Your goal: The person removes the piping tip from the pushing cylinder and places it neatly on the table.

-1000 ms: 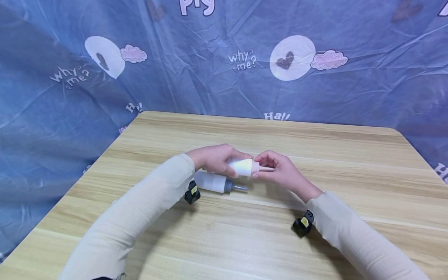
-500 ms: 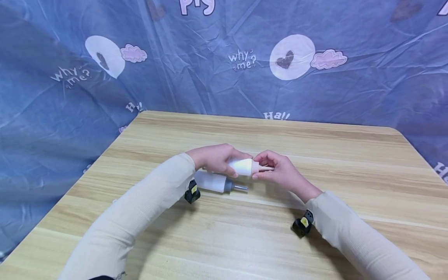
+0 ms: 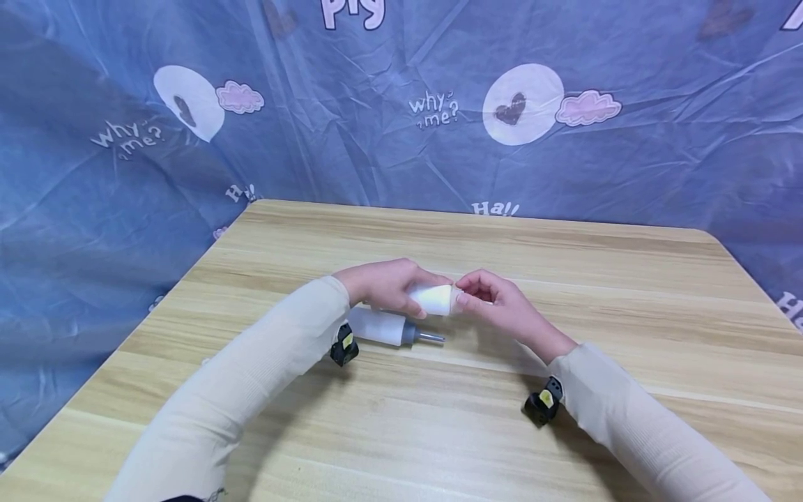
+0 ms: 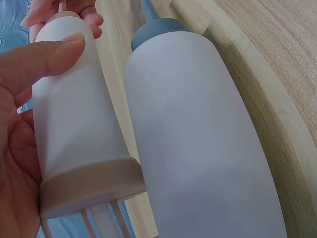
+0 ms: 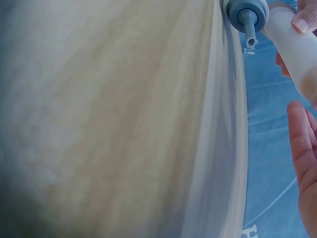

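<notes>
In the head view, the left hand (image 3: pixel 385 282) is covering the rear of a white, beige-based cylindrical bottle (image 3: pixel 431 300); the right hand (image 3: pixel 502 303) is hiding most of its beige nozzle (image 4: pixel 62 6). The left wrist view is cutting off the base of a white, grey-capped cylindrical bottle (image 4: pixel 193 129).

Looks like a curtained-off recording spot; home or studio, can't tell. Creased blue sheet (image 3: pixel 364 153) printed with clouds (image 3: pixel 590 108) and "why me?" lettering (image 3: pixel 426 103) hangs behind and left of a wood-grain worktop (image 3: pixel 439 432); small black cameras (image 3: pixel 344 344) sit at both sleeves (image 3: pixel 652 432).
</notes>
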A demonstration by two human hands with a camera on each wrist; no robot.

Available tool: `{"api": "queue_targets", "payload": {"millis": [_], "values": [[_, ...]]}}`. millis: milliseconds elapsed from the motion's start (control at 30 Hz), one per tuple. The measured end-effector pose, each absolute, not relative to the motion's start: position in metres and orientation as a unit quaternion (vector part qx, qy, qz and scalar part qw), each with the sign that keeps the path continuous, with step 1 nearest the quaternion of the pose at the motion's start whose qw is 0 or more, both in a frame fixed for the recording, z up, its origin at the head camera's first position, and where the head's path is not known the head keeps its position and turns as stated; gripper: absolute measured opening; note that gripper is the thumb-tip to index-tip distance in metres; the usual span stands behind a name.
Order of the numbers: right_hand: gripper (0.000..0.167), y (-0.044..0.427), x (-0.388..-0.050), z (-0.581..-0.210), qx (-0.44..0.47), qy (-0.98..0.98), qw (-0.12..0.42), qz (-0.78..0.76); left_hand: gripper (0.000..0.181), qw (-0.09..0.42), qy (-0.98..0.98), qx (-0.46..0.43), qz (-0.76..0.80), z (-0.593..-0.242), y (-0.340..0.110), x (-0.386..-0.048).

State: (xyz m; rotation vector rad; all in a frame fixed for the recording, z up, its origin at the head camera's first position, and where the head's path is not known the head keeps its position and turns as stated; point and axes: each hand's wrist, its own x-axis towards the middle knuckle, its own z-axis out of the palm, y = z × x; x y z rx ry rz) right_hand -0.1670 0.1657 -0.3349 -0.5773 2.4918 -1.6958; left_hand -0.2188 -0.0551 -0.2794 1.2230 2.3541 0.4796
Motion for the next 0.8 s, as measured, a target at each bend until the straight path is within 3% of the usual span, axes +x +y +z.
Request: {"api": "queue_targets", "payload": {"millis": [367, 800], "values": [[0.025, 0.1661, -0.169, -0.3376, -0.194, 0.783, 0.078, -0.585, 0.065, 0.225, 0.854, 0.436, 0.175, -0.2803, -0.0553, -0.2182], [0.03, 0.1649, -0.1686, -0.3363, -0.189, 0.811, 0.047, -0.551, 0.064, 0.233, 0.854, 0.43, 0.181, -0.2807, -0.0568, -0.2191]]}}
